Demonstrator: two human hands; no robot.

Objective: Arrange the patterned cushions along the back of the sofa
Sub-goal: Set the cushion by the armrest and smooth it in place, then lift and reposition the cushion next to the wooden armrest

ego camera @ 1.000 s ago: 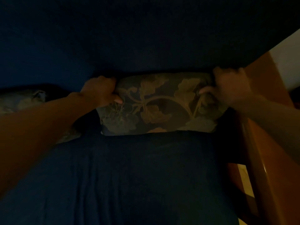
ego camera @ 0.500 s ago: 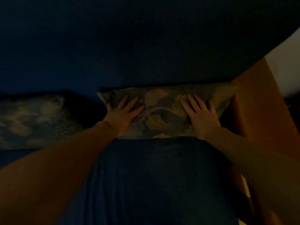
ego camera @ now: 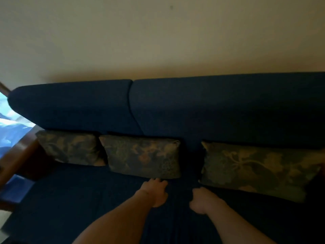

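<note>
Three dark floral cushions lean against the navy sofa back [ego camera: 219,110]: a left cushion [ego camera: 70,148], a middle cushion [ego camera: 144,155] and a right cushion [ego camera: 258,168], with a gap between the middle and right ones. My left hand [ego camera: 154,191] rests on the seat, its fingertips at the bottom edge of the middle cushion. Just off the lower left corner of the right cushion is my right hand [ego camera: 202,199], fingers curled, holding nothing.
The navy seat [ego camera: 88,199] spreads in front of the cushions. A brown wooden armrest [ego camera: 19,164] borders the sofa on the left, with blue cloth [ego camera: 12,127] beyond it. A cream wall [ego camera: 158,41] rises behind the sofa.
Both hands have come off the right cushion and drawn back to the seat. The view has pulled back and swung left, showing all three cushions and the wall.
</note>
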